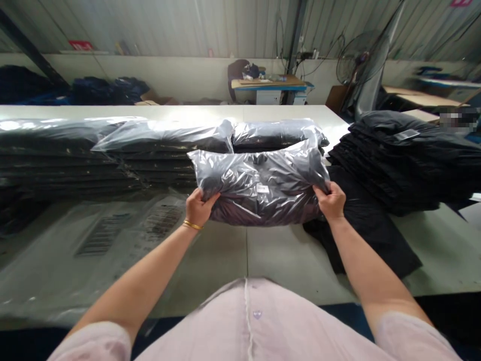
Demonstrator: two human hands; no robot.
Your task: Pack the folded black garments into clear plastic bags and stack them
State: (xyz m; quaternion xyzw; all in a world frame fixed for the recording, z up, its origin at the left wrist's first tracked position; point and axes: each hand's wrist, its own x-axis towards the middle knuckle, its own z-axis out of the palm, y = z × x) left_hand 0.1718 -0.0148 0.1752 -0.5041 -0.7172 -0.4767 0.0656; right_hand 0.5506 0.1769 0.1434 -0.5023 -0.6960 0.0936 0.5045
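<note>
Both my hands grip a clear plastic bag with a folded dark garment inside, the bagged garment. My left hand is closed on its left side, thumb on top. On the opposite side my right hand pinches the plastic. A small white label shows at the middle of the bag. It is held above the table, in front of a stack of bagged garments. Beside my right hand a black garment lies on the table.
More stacked bagged garments stand to the left. Flat printed plastic bags lie on the near left of the pale table. A tall pile of black garments stands at the right. Behind are a small workbench and a fan.
</note>
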